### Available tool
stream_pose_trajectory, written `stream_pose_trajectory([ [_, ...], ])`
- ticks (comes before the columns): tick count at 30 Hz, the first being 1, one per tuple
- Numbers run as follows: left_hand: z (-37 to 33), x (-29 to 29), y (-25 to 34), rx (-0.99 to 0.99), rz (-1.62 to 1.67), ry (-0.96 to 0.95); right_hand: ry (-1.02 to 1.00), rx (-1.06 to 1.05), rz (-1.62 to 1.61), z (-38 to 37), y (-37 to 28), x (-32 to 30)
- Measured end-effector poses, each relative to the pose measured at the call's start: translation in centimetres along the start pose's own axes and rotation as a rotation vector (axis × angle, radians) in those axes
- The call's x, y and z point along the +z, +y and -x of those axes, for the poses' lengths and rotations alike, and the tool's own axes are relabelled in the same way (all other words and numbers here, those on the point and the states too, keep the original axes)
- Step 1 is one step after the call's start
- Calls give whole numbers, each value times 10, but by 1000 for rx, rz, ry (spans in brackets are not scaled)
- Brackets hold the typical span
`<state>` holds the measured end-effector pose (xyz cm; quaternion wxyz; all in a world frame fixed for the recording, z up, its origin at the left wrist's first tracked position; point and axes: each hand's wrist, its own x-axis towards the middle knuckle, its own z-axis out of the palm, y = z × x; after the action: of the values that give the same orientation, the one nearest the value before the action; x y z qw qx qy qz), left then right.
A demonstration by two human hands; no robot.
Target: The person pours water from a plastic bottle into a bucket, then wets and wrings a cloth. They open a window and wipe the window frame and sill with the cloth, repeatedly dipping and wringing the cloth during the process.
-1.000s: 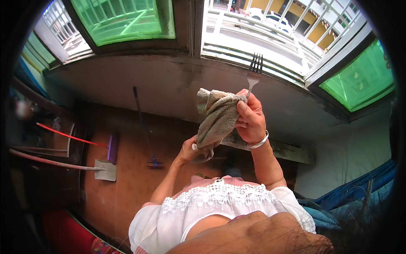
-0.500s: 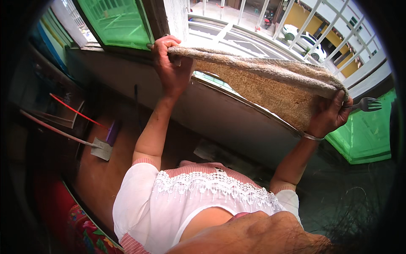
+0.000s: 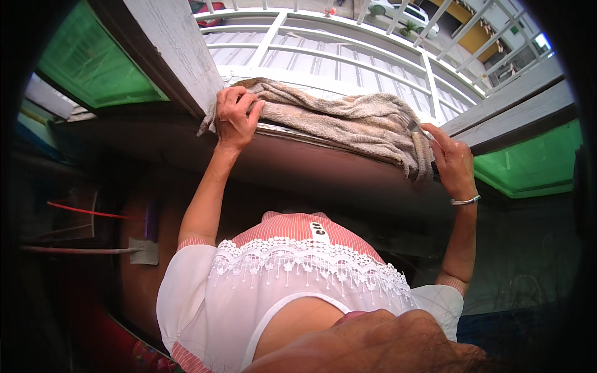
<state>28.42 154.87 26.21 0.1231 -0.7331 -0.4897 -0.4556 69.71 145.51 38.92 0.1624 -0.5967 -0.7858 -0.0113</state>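
A damp-looking beige-grey towel [image 3: 336, 118] lies bunched in long folds along the window sill, its right end hanging over the inner edge. At its left end, next to the white window post, my left hand [image 3: 235, 119] presses down with curled fingers gripping the cloth. My right hand [image 3: 455, 163] is at the towel's right end, thumb and fingers closed. From its fingertips a grey metal piece of the fork [image 3: 413, 126] reaches onto the folds. The rest of the fork is hidden by the hand and cloth.
White railings [image 3: 348, 38] curve outside the window above a ribbed metal roof [image 3: 329, 62]. Green-glazed window panes [image 3: 99, 62] stand at both sides. Below left are a long-handled dustpan [image 3: 144, 251] and a red-handled purple tool [image 3: 151, 221].
The towel, stretched between both hands before, now lies bunched on the sill. My hands have come down with it. The fork's tines no longer stick out to the right.
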Motion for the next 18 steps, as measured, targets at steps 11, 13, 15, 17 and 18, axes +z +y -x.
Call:
stream_pose_trajectory([
  [11, 0, 2, 0, -41, 30, -19, -450, 64, 664, -31, -28, -7],
  [13, 0, 2, -2, -46, 21, -18, -463, 94, 614, -33, -24, -11],
  [15, 2, 2, -2, -53, 21, -26, -504, 153, 600, -33, -21, -7],
  [17, 2, 2, -3, -52, 19, -33, -527, 191, 563, -34, -19, -1],
  [18, 2, 3, -2, -58, 19, -35, -522, 201, 507, -34, -17, -1],
])
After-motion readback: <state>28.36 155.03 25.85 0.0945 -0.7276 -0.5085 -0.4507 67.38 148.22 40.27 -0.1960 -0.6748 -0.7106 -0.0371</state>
